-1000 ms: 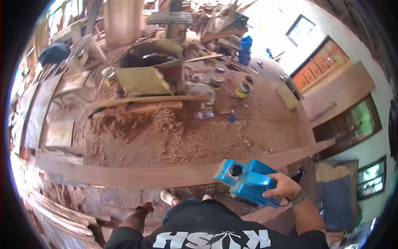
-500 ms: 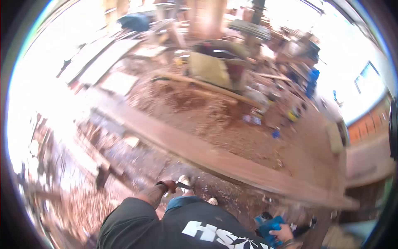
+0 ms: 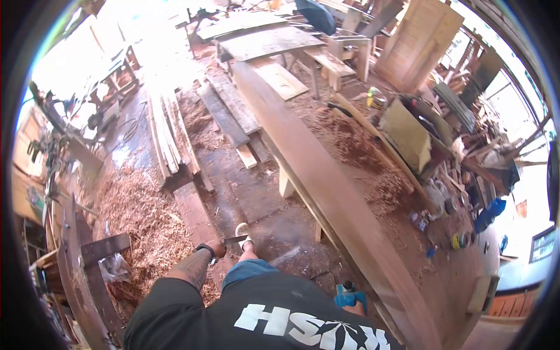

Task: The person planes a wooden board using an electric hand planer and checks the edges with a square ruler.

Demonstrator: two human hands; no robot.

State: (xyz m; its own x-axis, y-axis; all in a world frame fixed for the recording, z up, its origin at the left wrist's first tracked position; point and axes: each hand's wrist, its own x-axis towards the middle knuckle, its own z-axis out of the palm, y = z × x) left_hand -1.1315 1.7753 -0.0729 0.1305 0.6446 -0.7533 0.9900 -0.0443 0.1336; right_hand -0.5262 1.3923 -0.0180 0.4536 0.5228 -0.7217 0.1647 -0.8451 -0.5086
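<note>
My left hand (image 3: 217,248), with a dark band on the wrist, is closed around a thin dark flat tool (image 3: 234,239). Its exact kind is unclear; it sticks out to the right above my foot (image 3: 242,230). At the lower right, my right hand (image 3: 353,308) grips a teal power tool with a black knob, which looks like an electric planer (image 3: 343,297). My shirt partly hides that hand. Just right of it, a long reddish-brown plank (image 3: 326,175) rests raised on supports, running from the far bench to the lower right.
Wood shavings (image 3: 140,210) are heaped at left beside long thin boards (image 3: 164,134). A work table (image 3: 268,42) stands at the back, near a wooden door panel (image 3: 417,44). Scrap wood and a yellowish panel (image 3: 405,134) lie beyond the plank. A dark beam (image 3: 81,274) stands at far left.
My view has swung to the left, so the plank now runs more steeply and the left side shows more. Both hands keep hold of their tools.
</note>
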